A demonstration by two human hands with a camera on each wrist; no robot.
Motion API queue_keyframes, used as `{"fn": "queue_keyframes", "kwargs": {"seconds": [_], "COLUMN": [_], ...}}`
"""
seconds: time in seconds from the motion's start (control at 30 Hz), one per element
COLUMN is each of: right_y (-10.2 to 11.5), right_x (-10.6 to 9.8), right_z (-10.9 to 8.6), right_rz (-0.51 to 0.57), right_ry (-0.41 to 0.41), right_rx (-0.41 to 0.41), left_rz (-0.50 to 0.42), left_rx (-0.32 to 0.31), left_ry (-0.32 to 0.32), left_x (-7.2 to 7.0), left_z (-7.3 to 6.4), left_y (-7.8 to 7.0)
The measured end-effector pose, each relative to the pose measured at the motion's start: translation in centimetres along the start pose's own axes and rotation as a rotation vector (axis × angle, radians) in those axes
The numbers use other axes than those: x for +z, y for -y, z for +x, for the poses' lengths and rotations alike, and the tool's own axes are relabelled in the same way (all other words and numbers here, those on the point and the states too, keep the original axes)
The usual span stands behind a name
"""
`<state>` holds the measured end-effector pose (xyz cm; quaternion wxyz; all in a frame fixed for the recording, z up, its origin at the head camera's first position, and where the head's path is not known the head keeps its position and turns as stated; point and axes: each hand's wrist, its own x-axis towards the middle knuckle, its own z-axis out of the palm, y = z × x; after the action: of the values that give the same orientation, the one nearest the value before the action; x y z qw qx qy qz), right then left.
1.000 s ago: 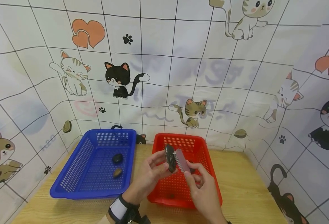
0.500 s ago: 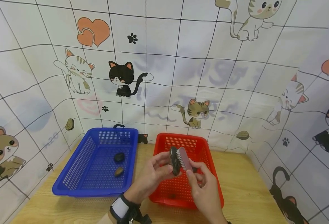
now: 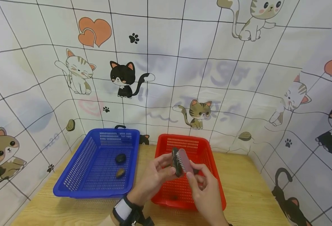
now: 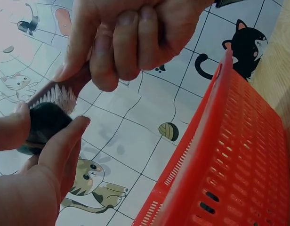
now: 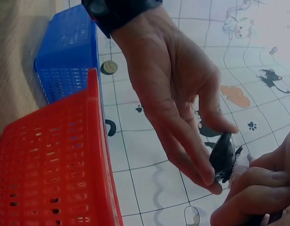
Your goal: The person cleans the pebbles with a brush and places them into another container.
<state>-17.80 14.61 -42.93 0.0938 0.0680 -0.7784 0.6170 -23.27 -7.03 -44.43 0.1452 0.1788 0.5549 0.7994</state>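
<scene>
Above the red basket (image 3: 183, 137), my left hand (image 3: 152, 177) holds a dark, smooth stone (image 3: 178, 171) between thumb and fingers. A mauve-handled brush (image 3: 185, 161) is gripped by my right hand (image 3: 207, 190), its pale bristles touching the stone's right side. In the left wrist view the bristles (image 4: 65, 96) meet the upper edge of the dark green-black stone (image 4: 46, 125). Seen from the right wrist, the stone (image 5: 223, 155) is pinched at its ends and my right fingers (image 5: 258, 188) cover most of the brush.
Left of the red basket stands a blue basket (image 3: 78, 194) with a black stone (image 3: 120, 158) and a brown stone (image 3: 120, 173). Small dark things lie in the red basket, partly hidden. A cat-print sheet (image 3: 160, 78) hangs behind the wooden table (image 3: 245, 188).
The brush has shifted slightly left against the stone over the last half second. Both hands keep their holds. Earlier, the whole head view shifted a little.
</scene>
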Motion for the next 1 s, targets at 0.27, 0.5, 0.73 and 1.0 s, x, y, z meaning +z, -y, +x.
{"fn": "queue_keyframes", "kwargs": {"seconds": [0.27, 0.5, 0.73, 1.0], "right_y": [-0.1, 0.6, 1.6, 2.2], "right_x": [-0.3, 0.2, 0.4, 0.2], "right_z": [0.2, -0.7, 0.2, 0.4], "right_rz": [-0.002, 0.009, -0.014, -0.015], "right_ry": [-0.012, 0.021, -0.010, -0.034], "right_rx": [0.007, 0.068, -0.049, -0.102], "left_rz": [-0.039, -0.028, -0.029, -0.073], "left_rx": [0.034, 0.032, 0.056, 0.109], "left_ry": [0.006, -0.042, 0.059, 0.101], "left_x": [0.0, -0.1, -0.4, -0.6], "left_z": [-0.2, -0.2, -0.2, -0.5], "left_y": [-0.6, -0.7, -0.8, -1.2]}}
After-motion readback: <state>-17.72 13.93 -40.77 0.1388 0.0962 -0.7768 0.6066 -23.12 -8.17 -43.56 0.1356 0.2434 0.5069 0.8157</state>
